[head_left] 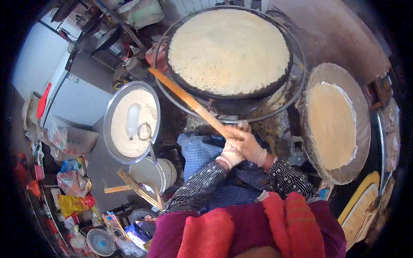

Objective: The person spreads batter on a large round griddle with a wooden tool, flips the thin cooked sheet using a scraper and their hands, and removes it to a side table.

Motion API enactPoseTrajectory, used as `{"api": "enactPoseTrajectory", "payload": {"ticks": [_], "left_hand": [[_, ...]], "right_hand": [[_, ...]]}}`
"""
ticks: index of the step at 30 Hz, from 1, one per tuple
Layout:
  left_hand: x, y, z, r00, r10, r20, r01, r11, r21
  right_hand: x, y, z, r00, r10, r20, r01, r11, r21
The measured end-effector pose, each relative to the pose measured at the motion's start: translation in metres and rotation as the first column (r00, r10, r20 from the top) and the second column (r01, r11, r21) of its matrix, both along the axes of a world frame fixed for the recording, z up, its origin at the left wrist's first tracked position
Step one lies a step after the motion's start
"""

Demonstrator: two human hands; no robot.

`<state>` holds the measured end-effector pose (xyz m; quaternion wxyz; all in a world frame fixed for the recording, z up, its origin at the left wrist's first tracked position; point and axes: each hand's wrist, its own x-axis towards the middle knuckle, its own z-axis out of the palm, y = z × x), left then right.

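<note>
A long flat wooden stick (189, 101) slants up and to the left from my hands, its far end near the rim of a big round griddle. My left hand (232, 154) and my right hand (249, 144), both in pale thin gloves, are clasped together and closed at its lower end. The right lies partly over the left and hides some of its fingers. A wide pale layer of batter or flatbread (228, 49) covers the dark griddle (254, 92) in front of me.
At left, a metal basin (111, 146) of pale batter holds a whitish cylinder (133, 119) and a ladle-like tool (148, 136). A white bucket (167, 171) stands below it. At right, a plastic-lined round container (316, 77) holds a tan flat round (333, 124). A fan (101, 242) sits lower left.
</note>
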<state>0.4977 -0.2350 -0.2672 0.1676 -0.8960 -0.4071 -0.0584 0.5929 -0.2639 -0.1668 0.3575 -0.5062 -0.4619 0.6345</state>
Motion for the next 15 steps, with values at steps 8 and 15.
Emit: {"api": "enactPoseTrajectory", "payload": {"ticks": [8, 15], "left_hand": [[-0.044, 0.000, 0.143, 0.860, -0.119, 0.496, 0.230, 0.958, -0.169], [0.103, 0.110, 0.173, 0.775, -0.471, 0.420, 0.573, 0.805, -0.154]], "right_hand": [[0.093, -0.143, 0.027, 0.971, -0.227, 0.074, 0.235, 0.964, -0.125], [0.112, -0.205, 0.012, 0.786, -0.618, 0.003, 0.582, 0.739, -0.339]]}}
